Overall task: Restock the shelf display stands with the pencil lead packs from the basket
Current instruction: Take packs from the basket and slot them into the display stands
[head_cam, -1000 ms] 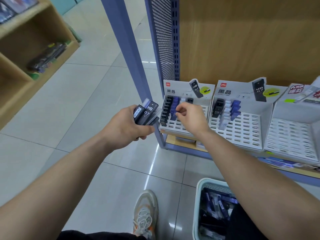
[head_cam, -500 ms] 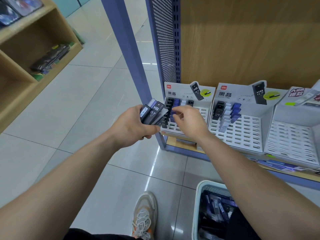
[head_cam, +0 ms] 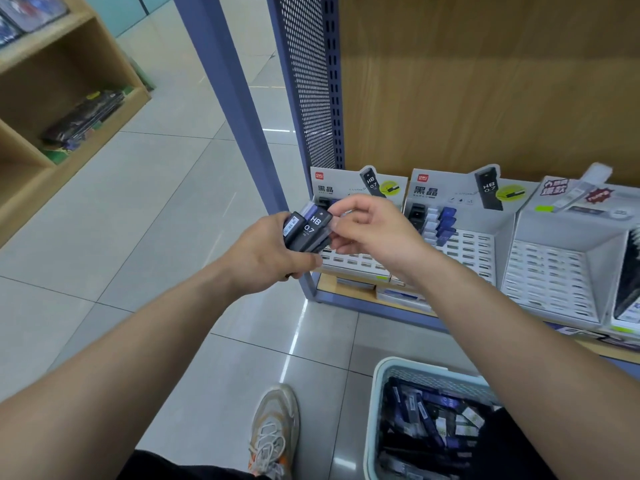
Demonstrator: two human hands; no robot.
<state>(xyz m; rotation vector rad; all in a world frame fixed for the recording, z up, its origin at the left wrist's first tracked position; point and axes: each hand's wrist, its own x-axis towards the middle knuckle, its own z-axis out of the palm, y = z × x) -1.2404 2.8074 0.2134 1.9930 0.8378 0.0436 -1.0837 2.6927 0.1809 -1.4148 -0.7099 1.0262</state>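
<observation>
Mid-frame, the left hand curled its fingers round a stack of lead packs (marked HB 0.7); the right hand pinched one.

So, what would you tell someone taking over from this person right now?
The left hand grips a bundle of pencil lead packs; the right hand pinches the bundle's edge.
The left stand, partly hidden by the hands, and the middle stand have bare lower slots; the middle one holds a few packs at the back. The third stand shows bare slots.
The basket holds many more packs.
Left to do: fill the open slots.
</observation>
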